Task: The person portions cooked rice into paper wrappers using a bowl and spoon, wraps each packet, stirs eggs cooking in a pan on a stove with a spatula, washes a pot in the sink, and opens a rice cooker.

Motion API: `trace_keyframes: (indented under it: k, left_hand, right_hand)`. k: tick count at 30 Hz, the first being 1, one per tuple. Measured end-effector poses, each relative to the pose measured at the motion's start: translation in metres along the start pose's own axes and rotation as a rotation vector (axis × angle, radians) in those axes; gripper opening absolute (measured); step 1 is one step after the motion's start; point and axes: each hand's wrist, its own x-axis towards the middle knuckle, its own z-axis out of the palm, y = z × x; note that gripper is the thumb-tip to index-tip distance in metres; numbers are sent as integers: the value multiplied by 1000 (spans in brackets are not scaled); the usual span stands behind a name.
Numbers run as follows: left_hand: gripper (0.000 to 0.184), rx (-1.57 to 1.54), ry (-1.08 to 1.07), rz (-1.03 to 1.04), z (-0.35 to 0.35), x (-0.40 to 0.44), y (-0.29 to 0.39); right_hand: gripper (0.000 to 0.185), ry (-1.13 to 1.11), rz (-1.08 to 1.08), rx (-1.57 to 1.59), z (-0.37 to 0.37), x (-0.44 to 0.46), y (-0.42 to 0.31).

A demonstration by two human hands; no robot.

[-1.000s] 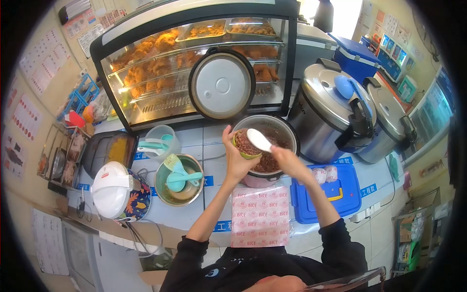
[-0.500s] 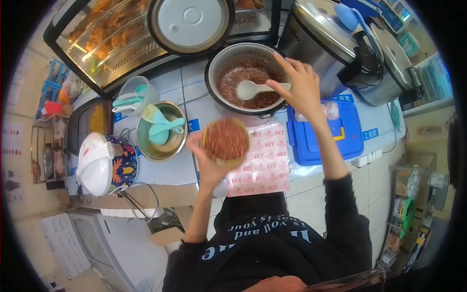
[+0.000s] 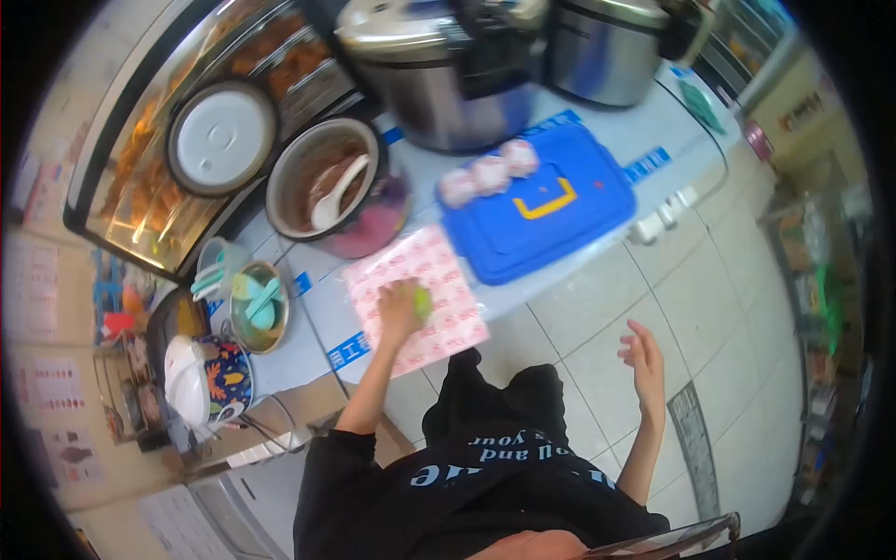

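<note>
My left hand (image 3: 399, 310) is closed on a small yellow-green bowl (image 3: 423, 303), low over the pink printed wrapping sheets (image 3: 448, 338). The fingers hide much of the bowl, and I cannot see what is in it. Off to the right, my right hand (image 3: 644, 359) hangs over the floor beyond the counter, fingers apart and holding nothing. A cooker pot (image 3: 280, 201) of reddish-brown rice stands behind the sheets. Inside it lies a white rice paddle (image 3: 327, 207).
Right of the sheets sits a blue lidded box (image 3: 499, 247) bearing wrapped round bundles (image 3: 490, 175). Large steel cookers (image 3: 439, 107) stand behind. Left are a metal bowl (image 3: 282, 322) of turquoise utensils and a patterned small cooker (image 3: 227, 373). A glass food warmer (image 3: 121, 219) lines the back.
My left hand has brought the rice-filled bowl down toward the sheets. My right hand has let go of the paddle and swung right, away from the pot. The view has turned rightward.
</note>
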Motion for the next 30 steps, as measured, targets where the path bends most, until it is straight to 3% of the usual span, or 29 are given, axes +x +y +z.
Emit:
trace_keyframes:
  k: [2,3,4,6,7,9,11,12,13,15,16,18,21,23,24,25,27,28,30]
  left_hand:
    - [92,-28,-93,-80,18,13,-13]
    - [91,10,204,-48,34,2,-13]
    - [87,78,209,-106,12,-11,15]
    - [79,135,138,-190,-56,-44,112]
    - [76,65,105,-127,-77,-62,162]
    - [53,-249,103,198,-81,-78,255]
    - [37,-763,-208,801,-103,-96,367]
    - [30,-981,-320,806,-115,-116,440]
    - [29,-1038,-480,1041,-126,-128,500]
    - [30,-1023,-727,1291,-164,-167,613]
    - [30,-1017,-758,1341,-179,-189,653]
    - [31,-1457,-990,1467,-212,-225,723]
    - [36,-1575,-1247,1669,-245,-237,803]
    - [35,-1661,-1554,1765,-249,-244,883]
    - [34,-1707,-1729,1786,-251,-249,929]
    - [33,-1744,-1895,1788,-251,-257,973]
    - [33,-1810,-2199,1739,-251,-276,1056]
    - [32,-1848,-2333,1685,-248,-285,1095]
    - [32,-1931,-2502,1620,-240,-302,1177]
  right_hand:
    - [36,17,34,8,-55,-25,57]
    - [36,14,54,3,-82,-36,84]
    - [36,66,42,30,-104,-53,106]
    - [35,201,-7,-313,-147,-84,140]
    - [35,293,24,-295,-168,-95,150]
    - [33,300,183,-221,-206,-116,168]
    - [32,388,85,-165,-240,-118,183]
    - [33,394,108,-176,-260,-116,175]
    - [33,386,125,-186,-282,-110,171]
    - [35,437,12,-252,-326,-90,185]
    - [35,491,29,-256,-349,-82,194]
    - [35,488,25,-99,-406,-68,212]
    - [35,505,94,40,-486,-60,274]
    - [36,647,226,-276,-523,-76,336]
    - [41,742,282,-391,-528,-91,403]
    - [47,532,775,-377,-553,-115,389]
    - [50,492,924,-229,-575,-159,460]
    - [49,598,795,-104,-584,-181,495]
    - [49,604,1143,-73,-598,-201,561]
